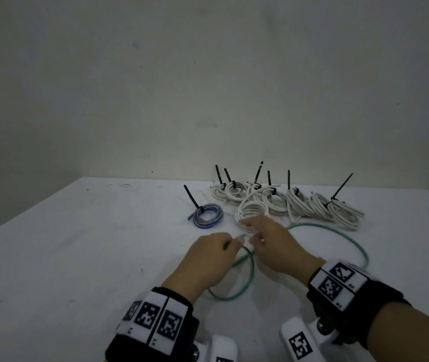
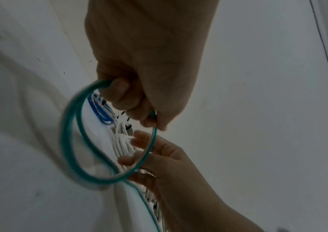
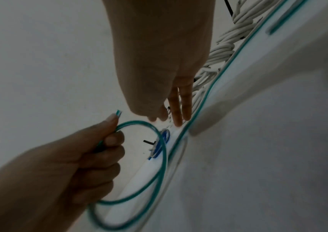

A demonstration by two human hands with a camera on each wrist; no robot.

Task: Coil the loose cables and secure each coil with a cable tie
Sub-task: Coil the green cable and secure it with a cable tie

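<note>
Where tied white coils (image 1: 297, 202) crowd — blue coil (image 1: 208, 215) leftward.

White tabletop (image 1: 64, 257) carries: tied white cable coils (image 1: 294, 202) along the far edge, one blue coil (image 1: 208, 218), and a loose green cable (image 1: 338, 232) nearer.

Green cable (image 1: 344, 229) with a pale tip, blue and clear coiled cable (image 1: 208, 216), white cable coils (image 1: 297, 202), black cable ties (image 1: 341, 188), white counter (image 1: 64, 244) with dark specks, black wrist bands (image 1: 359, 293) bearing black-and-white square-patterned markers, grey-white wall (image 1: 208, 74).
</note>
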